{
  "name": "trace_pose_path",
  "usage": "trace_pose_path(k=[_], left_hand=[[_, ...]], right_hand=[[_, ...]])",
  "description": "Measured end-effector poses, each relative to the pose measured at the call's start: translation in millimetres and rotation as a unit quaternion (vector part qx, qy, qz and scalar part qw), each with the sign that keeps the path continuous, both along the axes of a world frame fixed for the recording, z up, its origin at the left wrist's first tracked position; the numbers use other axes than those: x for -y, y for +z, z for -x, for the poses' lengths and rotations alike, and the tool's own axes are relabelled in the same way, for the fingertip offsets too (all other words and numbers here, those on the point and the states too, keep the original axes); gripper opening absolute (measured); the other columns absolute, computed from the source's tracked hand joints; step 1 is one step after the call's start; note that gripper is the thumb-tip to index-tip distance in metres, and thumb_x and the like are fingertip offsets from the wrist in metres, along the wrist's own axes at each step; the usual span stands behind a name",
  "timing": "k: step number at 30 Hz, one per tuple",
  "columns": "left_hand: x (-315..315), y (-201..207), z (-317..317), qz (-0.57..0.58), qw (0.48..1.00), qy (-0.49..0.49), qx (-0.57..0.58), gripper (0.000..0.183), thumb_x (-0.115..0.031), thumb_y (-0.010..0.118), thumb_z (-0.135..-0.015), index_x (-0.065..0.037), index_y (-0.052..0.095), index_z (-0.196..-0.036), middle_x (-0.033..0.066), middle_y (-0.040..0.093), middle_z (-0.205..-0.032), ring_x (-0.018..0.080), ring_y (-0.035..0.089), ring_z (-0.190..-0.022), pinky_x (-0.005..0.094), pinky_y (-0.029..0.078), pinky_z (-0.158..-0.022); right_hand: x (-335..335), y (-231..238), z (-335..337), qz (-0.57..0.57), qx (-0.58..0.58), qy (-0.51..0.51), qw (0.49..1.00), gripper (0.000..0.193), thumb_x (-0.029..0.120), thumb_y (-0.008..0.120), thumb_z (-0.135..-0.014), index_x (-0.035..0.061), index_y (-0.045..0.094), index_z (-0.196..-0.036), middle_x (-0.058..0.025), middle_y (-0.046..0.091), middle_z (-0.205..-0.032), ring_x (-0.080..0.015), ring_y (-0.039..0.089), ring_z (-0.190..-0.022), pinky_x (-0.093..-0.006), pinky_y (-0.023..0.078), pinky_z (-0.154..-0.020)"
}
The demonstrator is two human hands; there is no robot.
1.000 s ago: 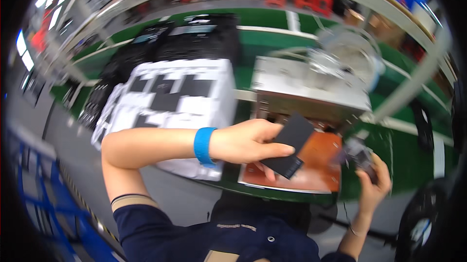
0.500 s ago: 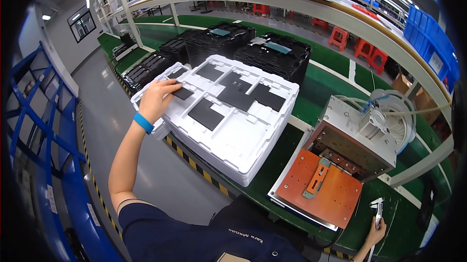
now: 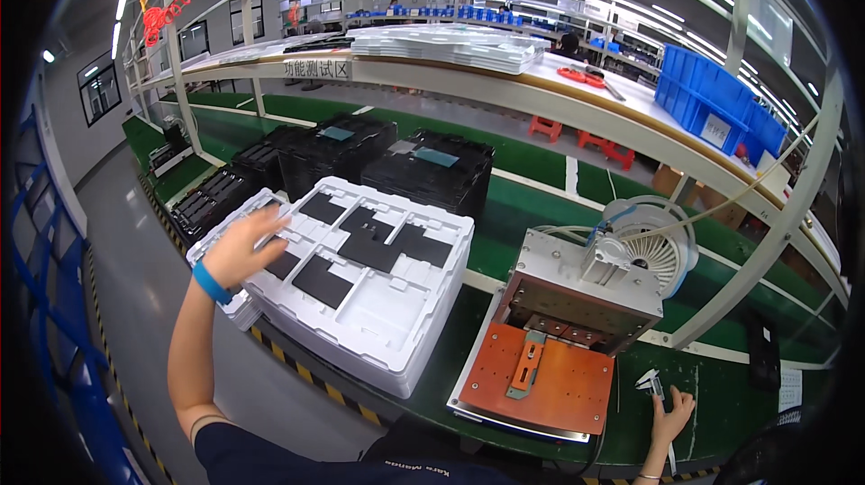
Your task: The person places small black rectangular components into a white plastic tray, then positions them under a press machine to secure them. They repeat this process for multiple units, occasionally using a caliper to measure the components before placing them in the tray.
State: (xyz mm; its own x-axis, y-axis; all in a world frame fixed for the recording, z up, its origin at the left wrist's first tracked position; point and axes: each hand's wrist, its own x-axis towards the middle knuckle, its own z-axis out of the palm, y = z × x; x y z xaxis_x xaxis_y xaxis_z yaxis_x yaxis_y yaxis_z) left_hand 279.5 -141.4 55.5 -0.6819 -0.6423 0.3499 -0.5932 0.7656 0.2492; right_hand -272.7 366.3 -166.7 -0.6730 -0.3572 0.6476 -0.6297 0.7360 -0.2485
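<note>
Left hand (image 3: 238,247), head view: over the left side of the white tray (image 3: 360,352), fingers spread; contact uncertain.
Right hand (image 3: 674,415): pinching a caliper (image 3: 652,385), right of the orange plate (image 3: 586,395).
Dark sheets (image 3: 323,282): in several tray compartments; front-right compartment unfilled.
Obscured: sheet partly behind left hand; caliper reading too small.

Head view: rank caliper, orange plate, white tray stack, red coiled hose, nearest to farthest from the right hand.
1. Caliper: in the right hand.
2. Orange plate: to that hand's left.
3. White tray stack: farther left, past the plate.
4. Red coiled hose: upper left, background.
</note>
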Motion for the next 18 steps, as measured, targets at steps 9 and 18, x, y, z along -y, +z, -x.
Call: trace_pose_path(k=[9,18], left_hand=[[103,139,185,-0.365,0.823,-0.061,-0.432,0.049,-0.052,0.056,-0.093,-0.009,0.061,-0.114,0.0045,0.069,-0.095,0.0109,0.067,-0.08,0.0262,0.054,-0.062],[116,158,259,-0.517,0.678,-0.042,-0.52,0.043,-0.048,0.072,-0.083,-0.009,0.059,-0.091,-0.0028,0.065,-0.075,0.0085,0.066,-0.062,0.0215,0.051,-0.047]], right_hand=[[94,123,-74,0.086,-0.052,0.214,0.972,0.029,0.006,0.077,-0.071,0.0006,0.067,-0.097,-0.012,0.058,-0.09,-0.03,0.056,-0.087,-0.0387,0.045,-0.077],[78,103,-91,0.106,0.044,0.249,0.962,0.019,0.007,0.078,-0.07,0.0026,0.07,-0.087,-0.0074,0.062,-0.074,-0.0223,0.059,-0.066,-0.0336,0.047,-0.06]])
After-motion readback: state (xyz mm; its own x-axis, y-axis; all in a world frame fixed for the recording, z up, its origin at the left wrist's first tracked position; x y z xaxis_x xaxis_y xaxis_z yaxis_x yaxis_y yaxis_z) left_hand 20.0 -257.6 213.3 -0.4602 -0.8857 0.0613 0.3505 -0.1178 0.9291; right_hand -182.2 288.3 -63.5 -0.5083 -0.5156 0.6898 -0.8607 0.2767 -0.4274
